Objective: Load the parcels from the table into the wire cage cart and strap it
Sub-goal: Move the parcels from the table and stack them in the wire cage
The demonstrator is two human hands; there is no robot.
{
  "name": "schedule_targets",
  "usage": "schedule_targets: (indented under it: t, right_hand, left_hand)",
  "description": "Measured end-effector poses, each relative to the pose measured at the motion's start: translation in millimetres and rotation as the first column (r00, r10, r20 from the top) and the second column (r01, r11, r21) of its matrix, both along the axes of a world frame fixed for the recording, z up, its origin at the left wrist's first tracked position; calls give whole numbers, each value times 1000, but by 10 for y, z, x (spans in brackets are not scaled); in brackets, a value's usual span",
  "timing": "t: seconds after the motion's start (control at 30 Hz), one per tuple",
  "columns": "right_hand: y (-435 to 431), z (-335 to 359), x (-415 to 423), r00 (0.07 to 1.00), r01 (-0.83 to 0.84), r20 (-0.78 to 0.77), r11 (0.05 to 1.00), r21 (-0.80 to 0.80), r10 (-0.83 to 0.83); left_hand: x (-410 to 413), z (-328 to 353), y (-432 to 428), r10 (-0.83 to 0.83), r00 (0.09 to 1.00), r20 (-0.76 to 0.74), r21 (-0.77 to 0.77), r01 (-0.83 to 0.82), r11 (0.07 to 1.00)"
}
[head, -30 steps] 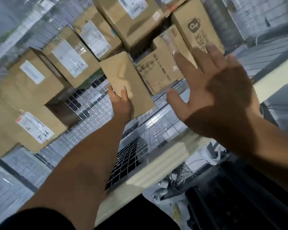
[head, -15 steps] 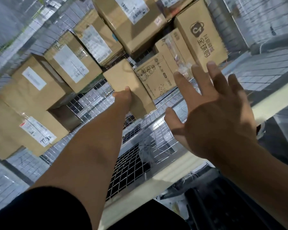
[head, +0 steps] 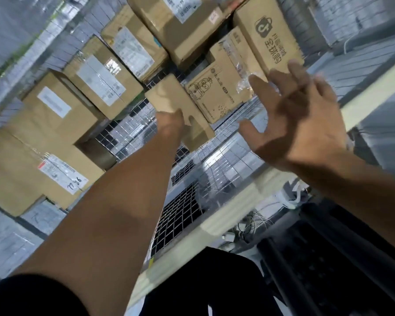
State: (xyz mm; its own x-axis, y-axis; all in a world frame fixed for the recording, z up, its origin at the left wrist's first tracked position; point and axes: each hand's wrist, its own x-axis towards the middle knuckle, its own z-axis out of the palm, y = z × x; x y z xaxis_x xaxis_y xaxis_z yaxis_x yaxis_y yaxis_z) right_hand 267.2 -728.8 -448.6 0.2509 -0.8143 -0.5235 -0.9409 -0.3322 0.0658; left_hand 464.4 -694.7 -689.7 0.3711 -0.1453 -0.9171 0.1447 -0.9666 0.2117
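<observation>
My left hand (head: 172, 124) reaches deep into the wire cage cart (head: 217, 176) and grips a plain brown parcel (head: 169, 96) by its near end, thumb on top. The parcel lies over the cart's mesh floor, next to a printed box with a cartoon drawing (head: 217, 96). My right hand (head: 292, 124) hovers to the right with fingers spread, holding nothing, just in front of a box with a bag logo (head: 269, 35). Several labelled cardboard parcels (head: 103, 80) are stacked along the cart's far and left sides.
A pale cream rail (head: 226, 222) runs diagonally across the near side of the cart. Below it are tangled white cables (head: 249, 226) and dark equipment (head: 328, 258). A large box with a handwritten label (head: 62, 176) sits at the left.
My left hand has pushed the plain parcel further into the cart, toward the stacked boxes. My right hand has followed forward and stayed open.
</observation>
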Motion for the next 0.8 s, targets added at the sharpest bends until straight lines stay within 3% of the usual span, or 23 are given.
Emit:
schedule_targets:
  t: [0.1, 0.27, 0.37, 0.5, 0.63, 0.7, 0.8]
  right_hand:
    - [30, -2, -3, 1000, -2, -15, 1000, -3, 2]
    - [172, 359, -4, 965, 67, 256, 998, -12, -62]
    - [553, 854, -40, 798, 355, 525, 935, -15, -294]
    - [1494, 1592, -501, 568, 663, 652, 748, -2, -502]
    - [2685, 2212, -1237, 419, 842, 647, 539, -15, -637]
    - [3301, 2456, -1605, 327, 915, 666, 402, -43, -671]
    - [4118, 2764, -2056, 144, 987, 716, 149, -57, -683]
  left_hand:
    - [-26, 477, 101, -139, 990, 19, -113, 141, 984]
    - [-20, 1775, 294, -286, 943, 169, -331, 328, 885]
    - [-37, 2493, 467, -337, 917, 212, -452, 398, 798]
    - [-488, 3442, 837, -419, 837, 350, -536, 546, 643]
    - [-1355, 4201, 1493, -570, 751, 334, -668, 615, 418]
    - [-1825, 4441, 1892, -674, 671, 311, -725, 625, 289]
    - [-2454, 4672, 2374, -806, 533, 259, -753, 634, 177]
